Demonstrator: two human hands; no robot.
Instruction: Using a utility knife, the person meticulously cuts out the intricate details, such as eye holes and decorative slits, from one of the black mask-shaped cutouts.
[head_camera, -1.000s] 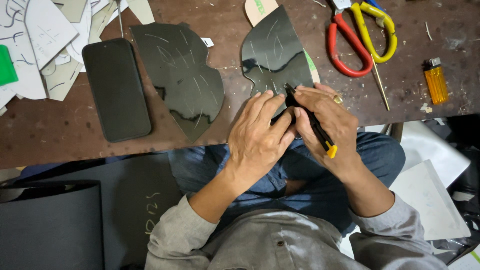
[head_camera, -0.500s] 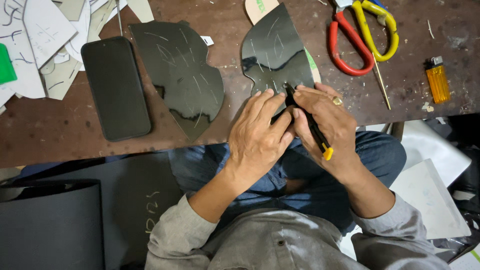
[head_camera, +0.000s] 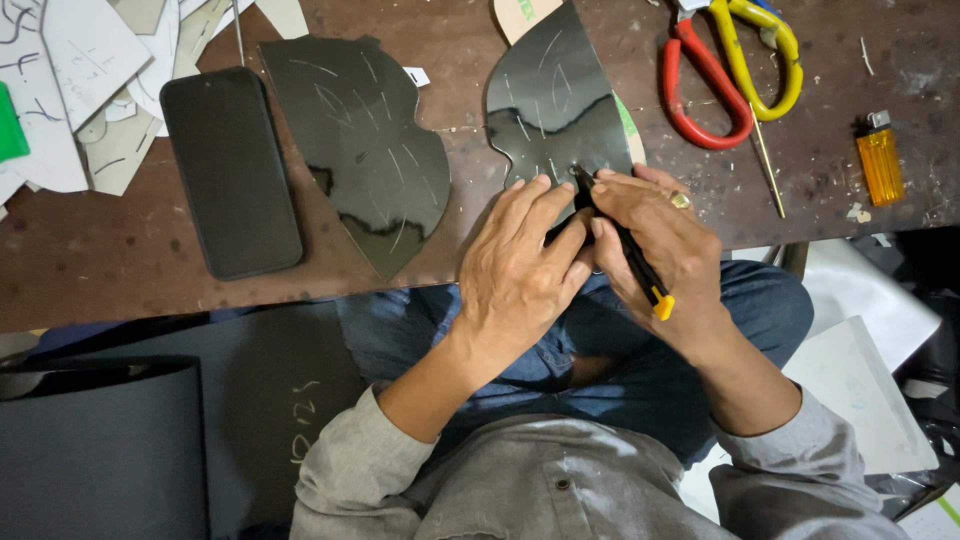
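1. Centrally, the right hand (head_camera: 665, 255) is closed around a thin black cutter (head_camera: 620, 240) with a yellow end cap; the tip touches the near edge of a glossy black cut piece (head_camera: 555, 110). A ring sits on one finger of this hand.
2. Left hand (head_camera: 520, 270) lies flat, fingers extended and pressed together on the lower edge of the same black piece, thumb side touching the right hand. It clamps nothing; it presses the sheet down onto the table.
3. Black piece: curved, fan-like outline, pale scratch marks on its surface, lying at the near edge of the brown worktable (head_camera: 90, 270), partly overhanging toward the person's lap.
4. Second glossy black cut piece (head_camera: 365, 150), similar scratch marks, lies to the left, apart from both hands.
5. Dark smartphone (head_camera: 230, 170) lies face-up just left of the second piece.
6. Paper and card patterns (head_camera: 70, 60), white and grey, are piled at the far left corner.
7. Two pairs of scissors, red-handled (head_camera: 700, 90) and yellow-handled (head_camera: 760, 60), overlap at upper right.
8. Orange lighter (head_camera: 880, 160) stands well right, near the table edge.
9. Thin wooden stick (head_camera: 770, 165) lies between scissors and lighter.
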